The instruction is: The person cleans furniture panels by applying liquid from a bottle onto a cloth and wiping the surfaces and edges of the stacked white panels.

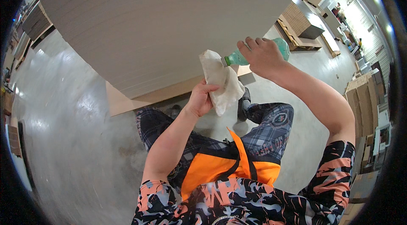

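My left hand grips a white cloth that hangs in loose folds, thumb across its front. Above and to the right, my right hand is wrapped round a green translucent plastic bottle. The bottle is tipped on its side, and its neck points left with the mouth against or just over the upper part of the cloth. Whether liquid is coming out is too small to tell. Both hands are in front of a tall stack of grey-brown sheets.
The stack rests on a light wooden base with a jutting corner. Grey concrete floor spreads around it. Further right are a pallet with stacked boards and upright cardboard stacks. More stacked sheets stand far left.
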The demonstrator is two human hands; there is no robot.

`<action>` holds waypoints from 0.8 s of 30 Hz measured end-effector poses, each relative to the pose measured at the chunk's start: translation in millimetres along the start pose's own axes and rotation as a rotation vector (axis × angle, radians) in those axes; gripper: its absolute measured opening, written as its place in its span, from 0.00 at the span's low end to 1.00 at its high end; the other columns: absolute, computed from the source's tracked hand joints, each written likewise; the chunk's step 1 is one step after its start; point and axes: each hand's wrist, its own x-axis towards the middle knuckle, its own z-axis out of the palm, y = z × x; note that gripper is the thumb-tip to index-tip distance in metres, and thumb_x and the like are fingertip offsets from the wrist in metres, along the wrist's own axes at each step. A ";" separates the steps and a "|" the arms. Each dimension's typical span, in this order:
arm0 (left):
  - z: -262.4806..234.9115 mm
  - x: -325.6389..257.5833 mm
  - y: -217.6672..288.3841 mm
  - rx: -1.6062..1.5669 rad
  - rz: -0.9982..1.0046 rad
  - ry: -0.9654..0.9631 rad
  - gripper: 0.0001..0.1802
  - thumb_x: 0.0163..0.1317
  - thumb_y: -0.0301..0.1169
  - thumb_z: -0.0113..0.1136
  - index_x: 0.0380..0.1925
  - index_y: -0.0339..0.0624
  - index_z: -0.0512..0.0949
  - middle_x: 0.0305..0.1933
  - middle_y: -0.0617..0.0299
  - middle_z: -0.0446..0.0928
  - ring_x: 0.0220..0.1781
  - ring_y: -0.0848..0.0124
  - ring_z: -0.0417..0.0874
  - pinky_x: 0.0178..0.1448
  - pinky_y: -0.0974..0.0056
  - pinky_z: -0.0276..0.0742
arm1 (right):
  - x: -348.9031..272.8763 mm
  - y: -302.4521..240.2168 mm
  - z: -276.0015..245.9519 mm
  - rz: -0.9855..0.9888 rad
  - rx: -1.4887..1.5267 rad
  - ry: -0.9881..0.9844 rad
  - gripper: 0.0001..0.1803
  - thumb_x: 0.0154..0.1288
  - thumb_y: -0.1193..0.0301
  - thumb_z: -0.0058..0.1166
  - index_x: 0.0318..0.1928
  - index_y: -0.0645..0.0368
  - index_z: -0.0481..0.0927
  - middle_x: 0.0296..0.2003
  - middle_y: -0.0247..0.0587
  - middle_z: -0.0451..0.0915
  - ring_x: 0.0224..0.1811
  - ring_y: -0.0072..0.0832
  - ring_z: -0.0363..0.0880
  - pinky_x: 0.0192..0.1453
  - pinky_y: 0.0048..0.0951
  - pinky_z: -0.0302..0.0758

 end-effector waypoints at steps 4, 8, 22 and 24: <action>5.6 -1.3 -0.6 -0.007 -0.015 0.017 0.29 0.62 0.20 0.49 0.65 0.38 0.60 0.61 0.50 0.71 0.62 0.53 0.76 0.65 0.47 0.74 | 2.3 6.0 10.9 0.003 0.116 0.062 0.28 0.48 0.76 0.56 0.55 0.62 0.72 0.46 0.48 0.78 0.41 0.38 0.82 0.41 0.37 0.80; -4.0 3.8 -2.5 -0.040 -0.005 -0.007 0.29 0.62 0.21 0.49 0.65 0.37 0.60 0.61 0.50 0.71 0.61 0.53 0.76 0.65 0.47 0.74 | 0.2 4.1 8.8 -0.002 0.150 0.114 0.29 0.48 0.75 0.57 0.55 0.61 0.72 0.46 0.48 0.78 0.42 0.38 0.82 0.42 0.37 0.80; -14.0 16.3 -9.8 -0.083 -0.078 -0.071 0.27 0.62 0.24 0.50 0.63 0.34 0.63 0.60 0.50 0.72 0.61 0.54 0.76 0.67 0.48 0.72 | -7.9 -0.5 15.3 0.012 0.136 0.148 0.29 0.48 0.72 0.60 0.55 0.58 0.72 0.45 0.45 0.78 0.42 0.38 0.82 0.42 0.37 0.79; -13.7 17.6 -10.3 -0.101 -0.056 -0.107 0.28 0.63 0.26 0.50 0.64 0.34 0.63 0.61 0.50 0.72 0.62 0.54 0.75 0.68 0.47 0.70 | -14.6 -9.0 7.7 0.058 0.184 0.115 0.30 0.48 0.72 0.59 0.56 0.58 0.72 0.45 0.46 0.79 0.43 0.40 0.82 0.43 0.37 0.79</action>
